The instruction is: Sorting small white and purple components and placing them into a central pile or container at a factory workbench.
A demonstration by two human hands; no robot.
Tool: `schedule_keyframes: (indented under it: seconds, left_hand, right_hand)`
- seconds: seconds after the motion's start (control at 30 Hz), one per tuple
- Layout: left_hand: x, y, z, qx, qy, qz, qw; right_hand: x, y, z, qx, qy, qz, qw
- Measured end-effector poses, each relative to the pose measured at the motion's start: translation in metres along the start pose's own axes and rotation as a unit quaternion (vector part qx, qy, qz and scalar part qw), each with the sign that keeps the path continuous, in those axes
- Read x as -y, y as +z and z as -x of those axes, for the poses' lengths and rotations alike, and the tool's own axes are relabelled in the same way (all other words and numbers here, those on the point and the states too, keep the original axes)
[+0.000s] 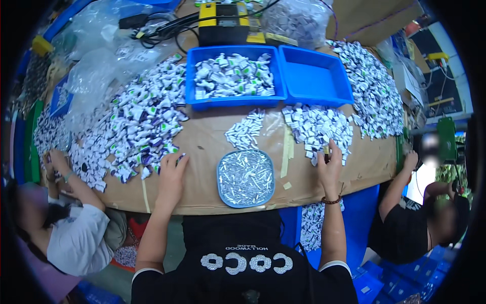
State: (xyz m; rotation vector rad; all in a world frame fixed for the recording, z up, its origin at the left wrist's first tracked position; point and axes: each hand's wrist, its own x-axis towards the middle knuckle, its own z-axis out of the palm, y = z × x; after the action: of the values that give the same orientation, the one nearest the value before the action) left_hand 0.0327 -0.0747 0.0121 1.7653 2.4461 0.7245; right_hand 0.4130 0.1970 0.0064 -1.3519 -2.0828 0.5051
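My left hand [173, 176] is at the near right edge of a large heap of small white-and-purple plastic parts [144, 119], some with green spots. Its thumb and fingertips close on a small white-and-purple piece, mostly hidden. My right hand [330, 169], with a beaded bracelet, reaches to the near edge of a pile of small white square pieces [316, 126]. Something dark shows between its closed fingers, too small to name. Between my hands sits a blue-rimmed square tub [220, 190] of thin shiny metal pins. Just beyond it lies a small pile of slim white pieces [245, 130].
Two blue bins stand farther back, one filled with white parts [233, 76], the other an empty bin [316, 78]. A yellow-and-black box [223, 25] with cables stands behind. Clear plastic bags [101, 66] lie left. Co-workers sit at left [81, 238] and right [410, 228].
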Motion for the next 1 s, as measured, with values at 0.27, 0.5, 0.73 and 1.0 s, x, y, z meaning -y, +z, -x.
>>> schedule_keyframes:
  seconds: [0.27,0.5,0.73,1.0]
  left_hand:
    - [-0.003,-0.009,-0.004,-0.018,-0.049,-0.046,0.998]
    - [0.000,-0.006,-0.005,-0.025,-0.049,-0.007,0.998]
    - [-0.004,0.000,-0.008,-0.037,-0.022,0.000,0.999]
    - [-0.015,0.014,-0.020,-0.016,-0.032,0.076,0.996]
  right_hand:
    - [0.099,0.041,0.006,0.261,-0.016,-0.111,0.959]
    - [0.097,0.070,0.021,0.276,-0.035,-0.121,0.953]
    - [0.103,0.065,0.010,0.282,-0.041,-0.112,0.952]
    - [0.132,0.063,0.001,0.278,-0.144,-0.096,0.945]
